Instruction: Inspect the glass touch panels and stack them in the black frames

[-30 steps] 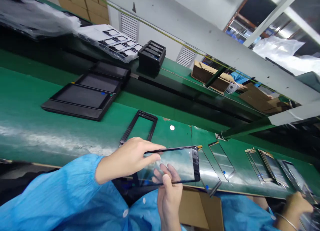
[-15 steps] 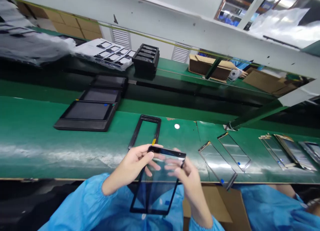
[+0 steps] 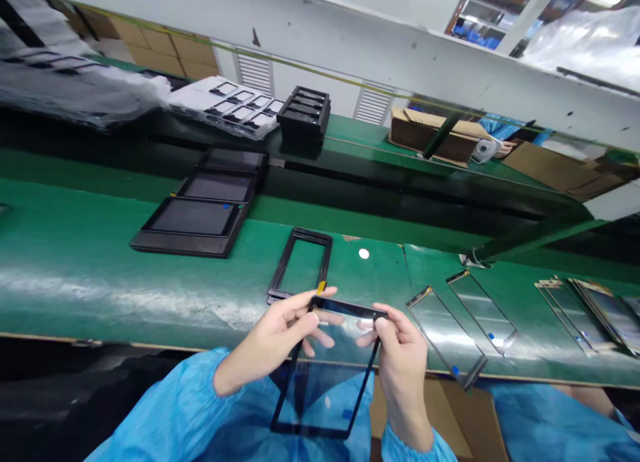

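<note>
A clear glass touch panel with a black border (image 3: 327, 375) is held tilted over the bench's front edge. My left hand (image 3: 287, 332) grips its upper left corner, thumb on the face and fingers behind, seen through the glass. At the upper right corner my right hand (image 3: 403, 355) pinches the border between thumb and fingers. An orange tab (image 3: 321, 287) sticks up by the left fingertips. Just beyond the left hand, a stack of black frames (image 3: 281, 265) lies on the green bench. To the right lie two more glass panels (image 3: 445, 322) (image 3: 483, 312) with blue stickers.
Black trays with screens (image 3: 187, 222) overlap at the left. More panels (image 3: 575, 315) lie at the far right. A shelf behind holds a black tray stack (image 3: 303, 115) and a divided carton (image 3: 435, 135). A green post (image 3: 535, 232) rises at right; a co-worker's blue sleeve (image 3: 550, 415) shows beside me.
My right hand has shifted up and outward along the panel's right edge to its top corner. The left hand keeps its hold. The whole view has moved slightly.
</note>
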The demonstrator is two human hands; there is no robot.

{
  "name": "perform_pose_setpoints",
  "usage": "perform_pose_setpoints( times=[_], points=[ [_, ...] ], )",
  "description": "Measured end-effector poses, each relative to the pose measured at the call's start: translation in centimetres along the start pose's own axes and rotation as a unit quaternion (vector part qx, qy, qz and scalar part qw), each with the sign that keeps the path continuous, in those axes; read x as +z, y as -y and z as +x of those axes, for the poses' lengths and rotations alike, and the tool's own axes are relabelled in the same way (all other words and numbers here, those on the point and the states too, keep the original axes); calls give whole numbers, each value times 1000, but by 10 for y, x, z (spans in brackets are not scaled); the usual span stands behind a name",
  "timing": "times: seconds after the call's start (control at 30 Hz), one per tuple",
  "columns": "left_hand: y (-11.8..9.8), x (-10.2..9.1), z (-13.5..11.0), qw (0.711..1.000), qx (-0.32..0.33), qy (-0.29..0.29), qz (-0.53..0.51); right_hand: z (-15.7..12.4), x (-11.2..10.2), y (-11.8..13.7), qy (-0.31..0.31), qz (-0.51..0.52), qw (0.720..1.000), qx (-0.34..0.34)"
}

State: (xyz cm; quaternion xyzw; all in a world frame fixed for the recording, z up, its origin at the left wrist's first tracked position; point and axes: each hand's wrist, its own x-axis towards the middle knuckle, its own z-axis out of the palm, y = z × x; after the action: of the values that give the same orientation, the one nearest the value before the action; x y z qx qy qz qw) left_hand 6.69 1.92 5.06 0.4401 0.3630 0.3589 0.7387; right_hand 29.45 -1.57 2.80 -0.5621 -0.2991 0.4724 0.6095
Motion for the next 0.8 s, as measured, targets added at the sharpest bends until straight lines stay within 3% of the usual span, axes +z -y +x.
perform_pose_setpoints(
  times=[0.07, 0.13, 0.23, 0.33, 0.43, 0.5, 0.53, 0.6, 0.7, 0.8],
  points=[
    [10, -6, 0, 998, 50, -14, -47, 10, -2, -5, -43, 81, 996, 9],
    [26, -10, -3, 986, 119, -67, -99, 24, -2, -13, -87, 178, 980, 26],
    [59, -1, -12, 956, 233, -126, -130, 41, 10, -34, -107, 260, 958, 53],
    [79, 13, -16, 937, 270, -200, -95, 44, 39, -54, -71, 277, 955, 74],
    [68, 1, -13, 886, 288, -363, -32, 35, 70, -65, 24, 267, 956, 115],
    [45, -32, -11, 826, 332, -446, 97, 30, 77, -67, 92, 237, 960, 122],
    [31, -56, -10, 782, 353, -475, 197, 29, 76, -67, 110, 218, 963, 111],
    [4, -112, -7, 657, 338, -483, 471, 30, 64, -68, 107, 178, 976, 68],
    [-23, -191, 4, 627, 295, -449, 564, 37, 30, -72, 68, 107, 992, 3],
    [-25, -239, 22, 616, 233, -432, 617, 47, -11, -75, 1, 22, 998, -54]
  ],
)
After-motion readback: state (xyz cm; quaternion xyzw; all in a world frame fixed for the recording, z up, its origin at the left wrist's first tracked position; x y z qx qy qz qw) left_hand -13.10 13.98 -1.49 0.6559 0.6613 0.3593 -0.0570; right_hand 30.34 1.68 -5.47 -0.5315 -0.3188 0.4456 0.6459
